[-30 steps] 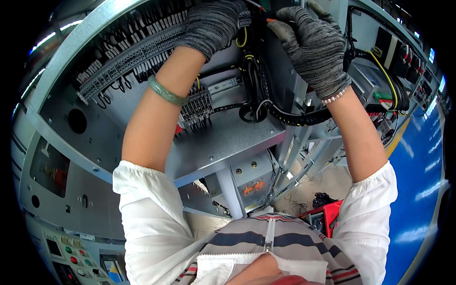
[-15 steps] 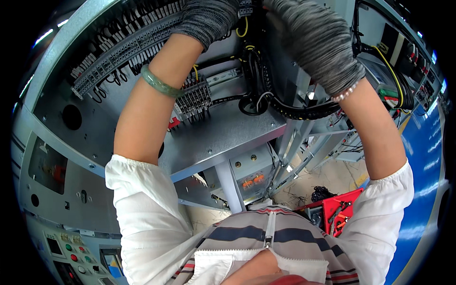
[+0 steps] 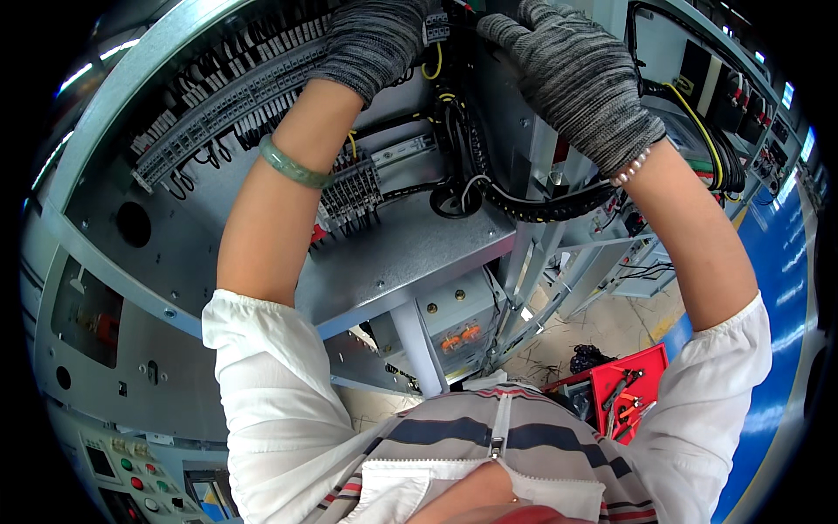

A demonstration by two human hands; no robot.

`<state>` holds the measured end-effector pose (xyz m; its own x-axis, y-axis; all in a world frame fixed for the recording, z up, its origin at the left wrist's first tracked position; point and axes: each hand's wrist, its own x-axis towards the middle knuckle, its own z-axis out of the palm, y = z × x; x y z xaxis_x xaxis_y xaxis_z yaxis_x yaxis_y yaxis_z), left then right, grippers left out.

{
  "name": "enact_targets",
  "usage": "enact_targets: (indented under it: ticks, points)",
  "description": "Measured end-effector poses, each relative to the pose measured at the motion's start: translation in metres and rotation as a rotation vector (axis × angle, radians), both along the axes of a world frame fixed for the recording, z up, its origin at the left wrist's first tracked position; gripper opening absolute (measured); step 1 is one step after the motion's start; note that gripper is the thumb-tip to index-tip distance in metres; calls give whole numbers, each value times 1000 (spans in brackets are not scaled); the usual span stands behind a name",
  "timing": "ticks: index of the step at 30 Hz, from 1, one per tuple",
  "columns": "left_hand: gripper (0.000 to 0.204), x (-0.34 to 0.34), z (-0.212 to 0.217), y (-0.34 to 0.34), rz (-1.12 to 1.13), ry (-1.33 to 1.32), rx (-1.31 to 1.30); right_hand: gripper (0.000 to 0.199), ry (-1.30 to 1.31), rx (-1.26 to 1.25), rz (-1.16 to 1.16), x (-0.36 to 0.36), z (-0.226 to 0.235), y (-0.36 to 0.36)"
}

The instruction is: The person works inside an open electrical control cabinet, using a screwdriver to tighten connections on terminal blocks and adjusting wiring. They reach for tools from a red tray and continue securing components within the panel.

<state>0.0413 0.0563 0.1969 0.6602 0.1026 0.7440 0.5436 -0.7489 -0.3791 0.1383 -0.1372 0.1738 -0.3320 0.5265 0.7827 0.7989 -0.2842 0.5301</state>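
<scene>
Open metal cabinet (image 3: 179, 240) fills most of the view, pale grey, its edges bowed by the lens. Blue floor (image 3: 777, 323) along the right side, glossy, streaked with reflected light. Inside the cabinet, a bare metal shelf (image 3: 410, 258) runs across the middle, below the person's hands. Long terminal strip (image 3: 231, 109) slants up the back at left, rows of white-sleeved wire ends on both sides; its upper end passes behind the left glove. Black cable bundle (image 3: 559, 210) drops from the top centre, then bends off to the right. Right hand (image 3: 576, 79), in a grey knit glove, is at the upper edge: fingers close together and partly bent, leading tips directed left; cannot tell whether they pinch anything. Left hand (image 3: 380, 39), gloved likewise, reaches over the long strip; its fingertips are cut off or hidden, so its grip cannot be told. Red toolbox (image 3: 646, 360) on the floor at lower right, hand tools inside. Short terminal block (image 3: 351, 194) sits above the shelf, beside the left forearm. Green bangle (image 3: 292, 168) on that forearm; beaded bracelet (image 3: 633, 166) at the right wrist. Small terminal block (image 3: 437, 28) at the top centre, between the gloves, just beside the left one. Yellow wire (image 3: 438, 65) curves beneath it.
</scene>
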Motion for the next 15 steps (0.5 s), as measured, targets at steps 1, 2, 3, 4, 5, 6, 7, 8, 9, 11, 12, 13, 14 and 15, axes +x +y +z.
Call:
enact_targets:
  ticks: [1,2,3,4,5,6,7,8,9,11,12,13,14,15]
  points:
    - [31,1,-2,2,-29,-15,19,19,30,-38,-26,-2,1,0]
    - [31,0,-4,5,-56,-31,37,19,59,-76,-50,-5,2,1]
    - [32,0,-5,7,-82,-46,56,18,89,-114,-74,-8,4,2]
    - [31,-2,-5,5,-96,-43,48,18,111,-140,-105,-15,7,0]
    - [30,-3,-2,0,-108,-35,35,17,137,-170,-135,-22,9,-3]
    - [29,-5,-3,-1,-119,-28,23,17,162,-201,-164,-25,8,-1]
    - [28,-4,-3,-2,-139,-39,28,17,195,-162,-125,-23,6,1]
    - [27,-4,-4,-2,-158,-51,33,17,227,-123,-86,-17,0,3]
    - [26,-4,-4,-4,-177,-62,38,17,259,-84,-47,-14,-6,6]
    - [24,-6,1,-14,-112,-15,-8,17,420,-14,120,-12,-12,11]
    - [24,-6,0,-12,-135,-25,-2,18,462,29,233,-6,-14,15]
    - [23,-7,-2,-11,-153,-34,-1,18,505,70,348,-7,-14,17]
    - [23,-7,-3,-9,-139,-43,8,20,651,28,297,-17,-9,9]
    - [23,-6,-5,-5,-125,-51,17,20,628,38,283,-18,-10,12]
